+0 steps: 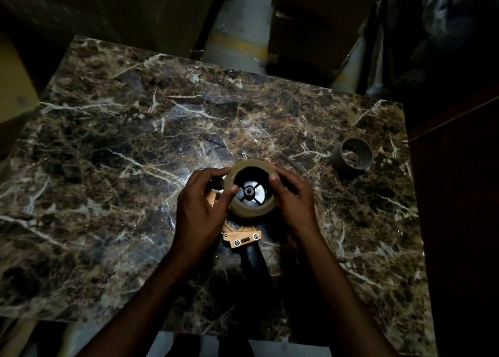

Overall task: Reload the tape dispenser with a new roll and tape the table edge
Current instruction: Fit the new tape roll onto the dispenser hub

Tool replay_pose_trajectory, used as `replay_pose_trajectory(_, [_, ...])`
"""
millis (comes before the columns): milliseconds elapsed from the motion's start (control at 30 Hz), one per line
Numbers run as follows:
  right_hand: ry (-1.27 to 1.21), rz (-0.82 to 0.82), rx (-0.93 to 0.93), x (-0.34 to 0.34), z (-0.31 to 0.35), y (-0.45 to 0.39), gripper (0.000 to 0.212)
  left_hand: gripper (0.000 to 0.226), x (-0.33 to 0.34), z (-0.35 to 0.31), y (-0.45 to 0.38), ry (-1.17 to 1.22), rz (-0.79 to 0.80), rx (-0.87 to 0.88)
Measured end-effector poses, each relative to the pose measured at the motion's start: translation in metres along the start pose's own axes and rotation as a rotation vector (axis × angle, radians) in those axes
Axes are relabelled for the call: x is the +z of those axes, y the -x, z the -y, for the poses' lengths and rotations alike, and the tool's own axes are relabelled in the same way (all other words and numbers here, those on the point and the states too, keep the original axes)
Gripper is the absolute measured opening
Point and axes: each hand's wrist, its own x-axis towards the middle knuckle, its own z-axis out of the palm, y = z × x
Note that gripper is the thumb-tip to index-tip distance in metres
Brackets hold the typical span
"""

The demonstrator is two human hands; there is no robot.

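A brown tape roll (251, 211) sits around the black spoked hub (249, 191) of an orange tape dispenser (241, 237) that lies flat on the marble table (108, 146). The dispenser's black handle (255, 259) points toward me. My left hand (201, 208) holds the roll's left side, thumb on its rim. On the right side my right hand (293, 197) grips the roll, thumb on the inner edge. An empty cardboard core (352, 157) lies on its side at the right of the table.
The dark brown marble top has its near edge (81, 321) just below my forearms and its right edge (415, 221) beside a dark panel. Cardboard boxes (310, 19) and wrapped white items (237, 43) stand behind the far edge. The scene is dim.
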Motion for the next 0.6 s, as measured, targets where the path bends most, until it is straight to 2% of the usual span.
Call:
replay_pose_trajectory(267, [-0.051, 0.017, 0.148, -0.005, 0.006, -0.002, 0.021, 0.025, -0.003, 0.000, -0.002, -0.003, 0.049, 0.006])
replay_pose_trajectory(600, [0.026, 0.067, 0.128, -0.008, 0.016, -0.002, 0.023, 0.032, -0.007, 0.007, -0.003, -0.014, 0.042, 0.059])
